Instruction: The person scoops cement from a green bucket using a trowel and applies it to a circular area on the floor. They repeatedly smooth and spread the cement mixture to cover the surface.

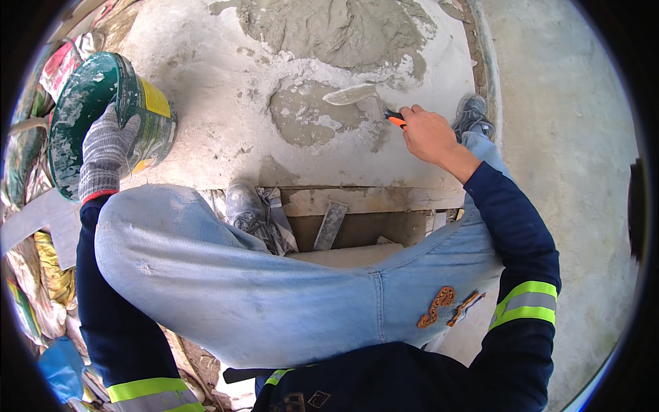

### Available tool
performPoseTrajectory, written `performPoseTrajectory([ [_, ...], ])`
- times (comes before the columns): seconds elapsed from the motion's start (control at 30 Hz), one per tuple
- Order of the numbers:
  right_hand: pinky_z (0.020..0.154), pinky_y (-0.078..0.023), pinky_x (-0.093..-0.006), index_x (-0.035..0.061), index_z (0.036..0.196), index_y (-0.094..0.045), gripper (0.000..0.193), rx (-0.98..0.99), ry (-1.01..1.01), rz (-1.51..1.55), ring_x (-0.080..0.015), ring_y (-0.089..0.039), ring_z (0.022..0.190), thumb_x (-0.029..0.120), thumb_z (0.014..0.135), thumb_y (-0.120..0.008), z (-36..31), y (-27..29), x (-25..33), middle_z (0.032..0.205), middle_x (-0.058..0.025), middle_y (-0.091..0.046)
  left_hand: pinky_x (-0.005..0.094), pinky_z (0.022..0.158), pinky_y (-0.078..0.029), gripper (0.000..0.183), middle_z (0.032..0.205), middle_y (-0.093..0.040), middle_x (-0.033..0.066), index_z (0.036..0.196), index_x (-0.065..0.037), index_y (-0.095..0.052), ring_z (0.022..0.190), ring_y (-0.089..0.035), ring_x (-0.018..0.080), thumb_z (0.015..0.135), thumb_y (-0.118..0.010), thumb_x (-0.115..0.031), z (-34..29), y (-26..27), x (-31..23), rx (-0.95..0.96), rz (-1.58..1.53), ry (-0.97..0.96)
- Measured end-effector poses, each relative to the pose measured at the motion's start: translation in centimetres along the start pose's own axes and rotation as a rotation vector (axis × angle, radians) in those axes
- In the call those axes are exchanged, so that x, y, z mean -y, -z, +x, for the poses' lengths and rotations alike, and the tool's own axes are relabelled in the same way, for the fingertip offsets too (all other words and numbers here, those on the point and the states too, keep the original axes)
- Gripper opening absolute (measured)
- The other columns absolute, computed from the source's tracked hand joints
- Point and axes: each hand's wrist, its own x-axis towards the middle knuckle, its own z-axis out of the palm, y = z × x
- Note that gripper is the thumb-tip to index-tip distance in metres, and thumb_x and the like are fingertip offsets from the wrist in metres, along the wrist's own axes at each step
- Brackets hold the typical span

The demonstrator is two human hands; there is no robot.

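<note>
My left hand (108, 147), in a grey knit glove with a red cuff, grips the rim of a green bucket (152, 127). The bucket is tipped on its side with its mouth toward the left, and pale dried splashes coat it. My bare right hand (429, 139) is closed round the black and orange handle of a trowel (350, 95). Its blade, smeared with mortar, lies over a thin wet patch of mortar (302, 113) on a pale board (213, 130). Beyond that patch spreads a larger heap of grey mortar (343, 31).
My shoes rest at the board's near edge (246, 206) and right edge (472, 113). A wooden beam (371, 200) borders a gap holding a dusty flat strip (331, 225). Crumpled sacks (55, 268) and a blue bag (62, 371) lie left; concrete floor (570, 137) extends right.
</note>
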Motion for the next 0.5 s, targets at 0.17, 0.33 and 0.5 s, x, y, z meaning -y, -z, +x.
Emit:
performPoseTrajectory([
  [0.17, 0.085, -0.050, -0.0477, 0.0044, 0.123, -0.059, 0.042, 0.134, -0.004, 0.048, -0.0382, -0.063, 0.096, 0.012, 0.082, -0.061, -0.8, 1.3, -2.5, 0.100, -0.0182, -0.066, 0.0456, 0.094, -0.050, 0.056, 0.112, -0.068, 0.0186, 0.131, -0.011, -0.057, 0.106, -0.065, 0.0361, 0.088, -0.064, -0.047, 0.5, -0.8, 0.1, -0.010, 0.011, -0.010],
  [0.33, 0.085, -0.051, -0.0464, 0.0038, 0.114, -0.065, 0.036, 0.145, 0.011, 0.052, -0.0369, -0.064, 0.097, 0.010, 0.079, -0.060, -3.1, 2.8, -3.2, 0.099, -0.0166, -0.068, 0.0461, 0.093, -0.050, 0.057, 0.112, -0.068, 0.0194, 0.131, -0.010, -0.057, 0.105, -0.065, 0.0365, 0.089, -0.064, -0.048, 0.3, -1.1, 0.8, -0.026, 0.045, -0.025],
  [0.5, 0.080, -0.053, -0.0451, 0.0032, 0.114, -0.066, 0.036, 0.168, 0.046, 0.002, -0.0357, -0.066, 0.092, 0.009, 0.079, -0.059, -4.5, 2.1, -3.4, 0.097, -0.0162, -0.069, 0.0460, 0.094, -0.049, 0.060, 0.113, -0.067, 0.0211, 0.132, -0.009, -0.056, 0.107, -0.064, 0.0370, 0.089, -0.063, -0.051, 0.5, -1.1, 0.7, -0.006, 0.044, -0.004],
])
